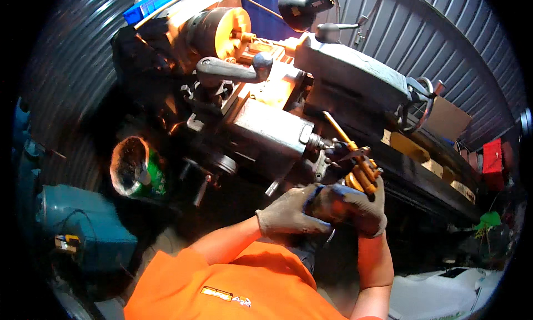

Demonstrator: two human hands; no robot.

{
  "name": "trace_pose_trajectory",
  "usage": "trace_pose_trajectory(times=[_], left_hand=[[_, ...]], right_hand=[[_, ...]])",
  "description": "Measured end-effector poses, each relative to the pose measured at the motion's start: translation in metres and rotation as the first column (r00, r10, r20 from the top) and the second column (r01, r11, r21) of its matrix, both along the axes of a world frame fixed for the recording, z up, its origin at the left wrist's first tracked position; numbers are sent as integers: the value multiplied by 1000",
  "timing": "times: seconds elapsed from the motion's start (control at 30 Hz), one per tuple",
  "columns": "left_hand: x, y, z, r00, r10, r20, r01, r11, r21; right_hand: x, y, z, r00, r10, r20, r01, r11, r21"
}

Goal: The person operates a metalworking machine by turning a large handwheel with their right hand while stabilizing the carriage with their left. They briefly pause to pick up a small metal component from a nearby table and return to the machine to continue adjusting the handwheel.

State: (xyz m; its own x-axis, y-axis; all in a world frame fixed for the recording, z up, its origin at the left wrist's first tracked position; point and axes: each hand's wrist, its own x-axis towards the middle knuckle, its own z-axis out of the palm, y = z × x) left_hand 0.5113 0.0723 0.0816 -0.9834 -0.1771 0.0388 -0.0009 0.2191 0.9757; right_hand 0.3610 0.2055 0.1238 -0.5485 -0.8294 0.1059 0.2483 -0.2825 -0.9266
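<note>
My two gloved hands meet low in front of the lathe carriage (272,125). My left hand (291,213), in a grey glove, curls with its thumb below and its fingers above, around a dark, blurred patch at my right hand's fingers. My right hand (369,209) is bent inward in a grey glove with blue on its fingers. Whatever lies between the hands is hidden. Just above the right hand is a cluster of yellow cylindrical pieces (362,175), close to or touching it. A thin yellow rod (340,130) slants up from them.
A lit chuck (225,34) faces the tailstock (355,64) with its handwheel (419,103). A large lever (233,70) tops the tool post. A dirty bucket (130,167) and a teal motor-like housing (89,223) stand left. A red box (492,164) is at right.
</note>
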Motion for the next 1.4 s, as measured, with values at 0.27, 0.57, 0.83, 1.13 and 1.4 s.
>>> trace_pose_trajectory(times=[0.27,0.57,0.83,1.13,1.4], left_hand=[[-30,-56,-16,805,582,-109,-588,808,-30],[-73,-131,-31,646,662,-380,-763,547,-344],[-72,-137,-44,658,713,-241,-748,583,-318],[-74,-149,-38,699,632,-335,-712,572,-406],[-71,-151,-44,713,606,-353,-699,582,-415]], right_hand=[[-85,-140,17,959,238,-156,-215,965,151],[-141,-345,-42,947,313,-76,-319,942,-101],[-133,-431,-88,965,260,29,-257,963,-78],[-145,-466,-108,380,-178,-908,-56,975,-214],[-138,-474,-112,468,-353,-811,-25,911,-411]])
